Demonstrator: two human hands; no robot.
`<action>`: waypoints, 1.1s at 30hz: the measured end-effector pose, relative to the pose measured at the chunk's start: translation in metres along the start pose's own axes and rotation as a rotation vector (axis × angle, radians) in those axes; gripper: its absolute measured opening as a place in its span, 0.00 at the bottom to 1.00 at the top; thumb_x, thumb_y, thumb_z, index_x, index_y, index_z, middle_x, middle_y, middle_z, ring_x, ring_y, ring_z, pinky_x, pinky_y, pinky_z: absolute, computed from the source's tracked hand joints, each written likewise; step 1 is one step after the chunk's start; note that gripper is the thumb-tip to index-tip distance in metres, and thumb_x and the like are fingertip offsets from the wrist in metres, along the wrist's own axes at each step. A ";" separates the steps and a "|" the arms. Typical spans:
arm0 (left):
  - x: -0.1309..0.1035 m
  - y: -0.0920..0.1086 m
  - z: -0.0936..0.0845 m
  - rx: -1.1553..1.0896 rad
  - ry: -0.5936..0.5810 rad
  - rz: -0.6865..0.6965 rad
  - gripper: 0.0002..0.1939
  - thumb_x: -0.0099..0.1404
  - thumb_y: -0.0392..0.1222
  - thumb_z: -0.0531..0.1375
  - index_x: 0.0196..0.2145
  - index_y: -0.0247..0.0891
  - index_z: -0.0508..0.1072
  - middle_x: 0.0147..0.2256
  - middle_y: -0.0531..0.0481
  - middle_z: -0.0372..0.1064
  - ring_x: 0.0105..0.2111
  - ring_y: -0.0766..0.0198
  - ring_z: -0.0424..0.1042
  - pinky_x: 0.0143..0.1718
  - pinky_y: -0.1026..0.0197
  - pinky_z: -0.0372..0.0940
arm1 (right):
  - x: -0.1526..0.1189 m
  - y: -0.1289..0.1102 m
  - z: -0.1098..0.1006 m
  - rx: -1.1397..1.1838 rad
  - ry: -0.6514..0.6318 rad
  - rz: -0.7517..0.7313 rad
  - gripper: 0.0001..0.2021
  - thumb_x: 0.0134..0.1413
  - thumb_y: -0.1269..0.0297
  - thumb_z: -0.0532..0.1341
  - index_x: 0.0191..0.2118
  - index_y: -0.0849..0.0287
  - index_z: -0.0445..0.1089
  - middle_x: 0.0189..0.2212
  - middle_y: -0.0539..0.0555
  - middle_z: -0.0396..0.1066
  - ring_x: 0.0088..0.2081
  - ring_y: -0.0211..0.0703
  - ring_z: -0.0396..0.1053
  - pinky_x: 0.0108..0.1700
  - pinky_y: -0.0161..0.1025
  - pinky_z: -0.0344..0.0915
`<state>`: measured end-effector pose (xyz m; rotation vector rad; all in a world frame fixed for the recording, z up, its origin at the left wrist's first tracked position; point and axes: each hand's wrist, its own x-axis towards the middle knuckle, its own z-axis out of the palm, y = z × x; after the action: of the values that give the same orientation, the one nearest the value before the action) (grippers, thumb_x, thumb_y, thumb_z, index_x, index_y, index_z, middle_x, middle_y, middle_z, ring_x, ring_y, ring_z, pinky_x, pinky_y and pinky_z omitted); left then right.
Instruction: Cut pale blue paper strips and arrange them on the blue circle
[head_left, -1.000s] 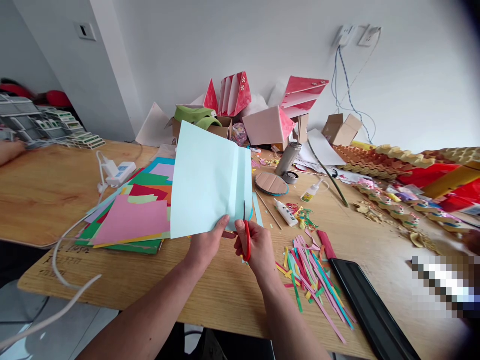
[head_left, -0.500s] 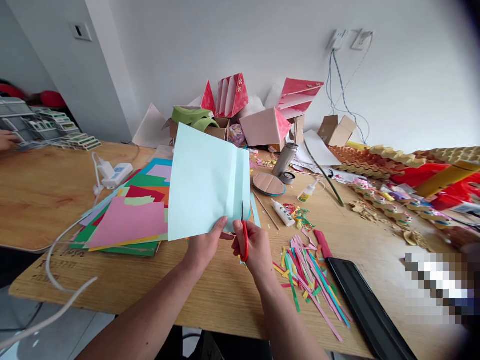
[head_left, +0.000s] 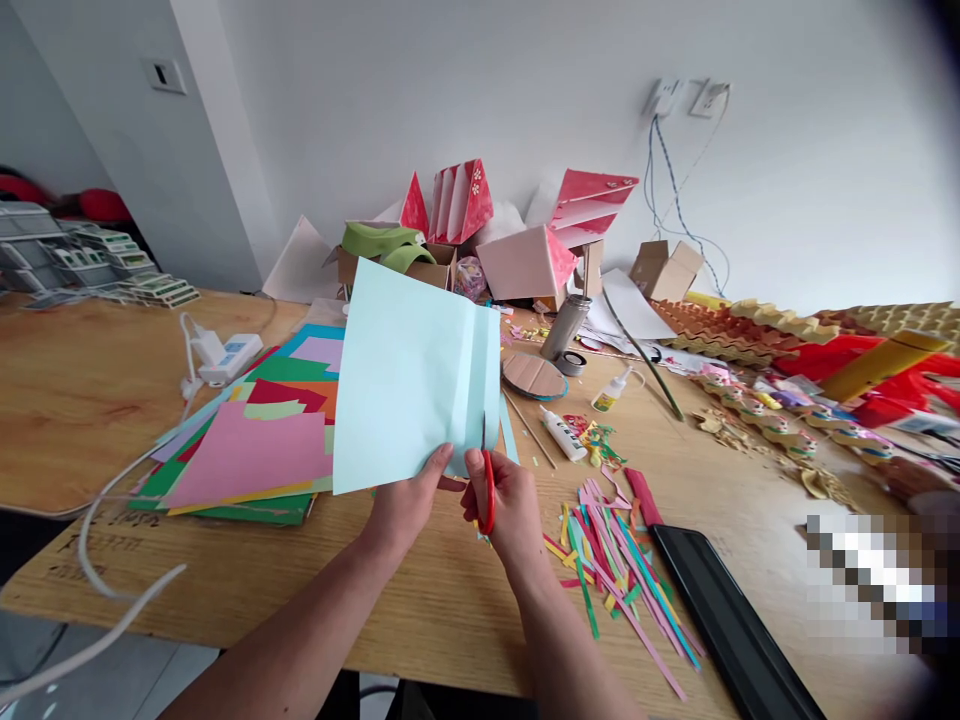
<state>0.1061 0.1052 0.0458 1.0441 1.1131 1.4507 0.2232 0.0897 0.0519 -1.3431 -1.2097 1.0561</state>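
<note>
A pale blue sheet of paper [head_left: 409, 375], creased near its right side, is held up by my left hand [head_left: 409, 505], thumb on its lower edge. My right hand [head_left: 506, 500] grips red-handled scissors [head_left: 489, 492], whose dark blades point up over the sheet's lower right part. Left of the sheet lies a stack of coloured paper [head_left: 255, 455], pink on top. Thin paper strips [head_left: 622, 560] in many colours are heaped right of my right hand. A white glue bottle [head_left: 564, 434] lies beyond them.
A black tray [head_left: 724, 600] lies at the right front. Farther back are a metal flask [head_left: 566, 325], a cardboard disc [head_left: 534, 375], a small glue bottle [head_left: 611, 390] and pink-red card shapes [head_left: 525, 262]. A white power strip [head_left: 231, 358] sits at the left. Egg trays [head_left: 750, 325] stand back right.
The view has shifted slightly, so the table and wall things sit a little lower. Both hands keep their hold on the sheet and scissors. A person's hand at the far left is out of view.
</note>
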 end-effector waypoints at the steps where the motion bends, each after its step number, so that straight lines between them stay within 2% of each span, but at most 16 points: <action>1: 0.000 0.000 0.000 -0.004 0.000 -0.004 0.17 0.56 0.50 0.66 0.39 0.37 0.76 0.37 0.46 0.78 0.23 0.57 0.77 0.26 0.54 0.76 | 0.000 0.000 0.000 0.004 -0.001 0.000 0.28 0.52 0.36 0.58 0.23 0.59 0.62 0.13 0.47 0.64 0.13 0.32 0.61 0.14 0.28 0.56; 5: 0.001 0.001 0.001 -0.029 -0.016 -0.017 0.18 0.56 0.50 0.66 0.40 0.37 0.75 0.37 0.47 0.78 0.23 0.57 0.77 0.25 0.54 0.76 | 0.001 0.000 0.001 0.012 -0.006 -0.003 0.28 0.51 0.36 0.58 0.23 0.59 0.62 0.14 0.47 0.64 0.14 0.32 0.62 0.15 0.28 0.58; 11: 0.001 -0.001 0.000 -0.011 -0.032 -0.010 0.18 0.57 0.51 0.66 0.42 0.38 0.75 0.39 0.47 0.78 0.26 0.56 0.78 0.32 0.53 0.77 | 0.000 0.000 -0.001 0.006 -0.002 -0.005 0.27 0.51 0.36 0.58 0.24 0.59 0.62 0.15 0.49 0.66 0.16 0.34 0.64 0.17 0.29 0.59; 15: 0.001 -0.001 0.000 -0.043 -0.045 -0.013 0.18 0.57 0.51 0.66 0.41 0.38 0.75 0.40 0.46 0.77 0.32 0.52 0.79 0.29 0.54 0.77 | 0.001 0.000 -0.002 0.004 -0.004 -0.009 0.27 0.52 0.36 0.58 0.24 0.59 0.61 0.15 0.49 0.65 0.16 0.34 0.65 0.17 0.29 0.59; 20: 0.001 -0.001 0.003 -0.116 -0.058 -0.028 0.21 0.56 0.50 0.66 0.44 0.37 0.73 0.41 0.45 0.76 0.31 0.50 0.79 0.22 0.54 0.76 | 0.002 0.002 -0.002 -0.009 -0.007 -0.026 0.27 0.53 0.36 0.57 0.24 0.59 0.62 0.16 0.50 0.66 0.17 0.35 0.66 0.17 0.29 0.58; 25: 0.001 0.001 0.003 -0.110 -0.053 -0.032 0.22 0.56 0.50 0.66 0.46 0.37 0.71 0.42 0.45 0.75 0.32 0.51 0.79 0.22 0.56 0.75 | 0.003 0.004 -0.001 -0.007 -0.016 -0.043 0.26 0.53 0.37 0.57 0.24 0.59 0.62 0.15 0.49 0.65 0.17 0.36 0.66 0.16 0.29 0.57; 31: 0.000 0.002 0.003 -0.060 -0.044 -0.043 0.19 0.56 0.51 0.66 0.40 0.37 0.73 0.41 0.45 0.76 0.30 0.53 0.79 0.26 0.56 0.76 | 0.002 0.001 -0.001 -0.006 -0.014 -0.018 0.27 0.53 0.36 0.56 0.24 0.58 0.61 0.15 0.48 0.65 0.16 0.35 0.65 0.16 0.29 0.58; 33: 0.000 0.002 0.003 -0.060 -0.037 -0.039 0.19 0.55 0.51 0.66 0.40 0.37 0.73 0.40 0.45 0.76 0.30 0.53 0.79 0.24 0.57 0.75 | 0.001 0.000 -0.001 -0.007 -0.013 -0.008 0.28 0.52 0.35 0.56 0.23 0.58 0.61 0.15 0.48 0.65 0.15 0.35 0.64 0.16 0.29 0.58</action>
<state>0.1085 0.1053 0.0488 0.9980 1.0519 1.4201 0.2247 0.0910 0.0523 -1.3376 -1.2291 1.0569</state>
